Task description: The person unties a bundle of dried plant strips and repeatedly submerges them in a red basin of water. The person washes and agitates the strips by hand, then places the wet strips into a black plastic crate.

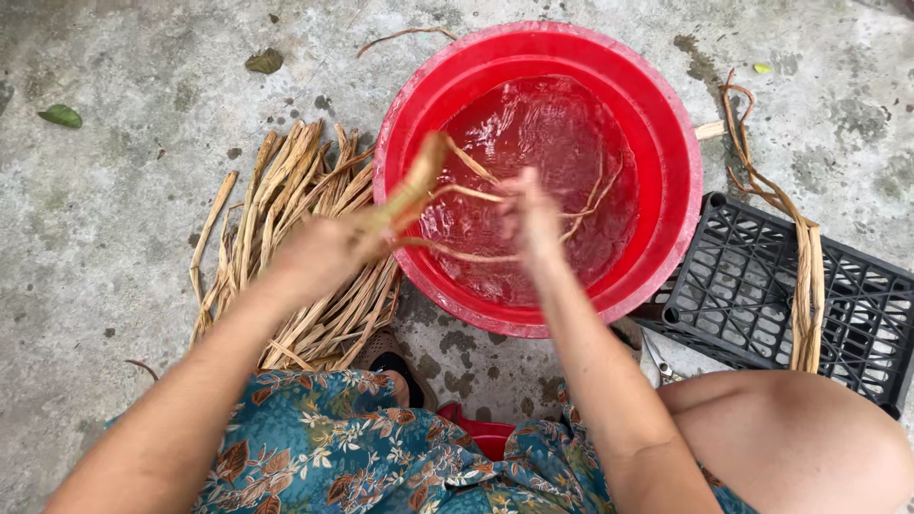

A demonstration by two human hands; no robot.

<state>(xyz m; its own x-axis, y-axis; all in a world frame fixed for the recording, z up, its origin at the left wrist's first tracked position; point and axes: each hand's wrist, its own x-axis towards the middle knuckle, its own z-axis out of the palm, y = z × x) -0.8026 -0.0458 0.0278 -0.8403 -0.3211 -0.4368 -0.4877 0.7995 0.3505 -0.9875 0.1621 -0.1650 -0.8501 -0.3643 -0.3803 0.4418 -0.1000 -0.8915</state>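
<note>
Left hand (319, 252) clamps a stalk (411, 190) pointing up-right over the basin (666, 238); right hand (529, 217) (blurred) seemingly pinches strands.

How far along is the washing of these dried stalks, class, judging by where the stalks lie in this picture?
Done, it seems: a few long stalks lie across the black crate, set apart from the rest. In hand: the left hand grips one stalk over the red basin of water while the right hand works its strands. Left: most of the job, a large pile of dry stalks on the concrete.
</note>
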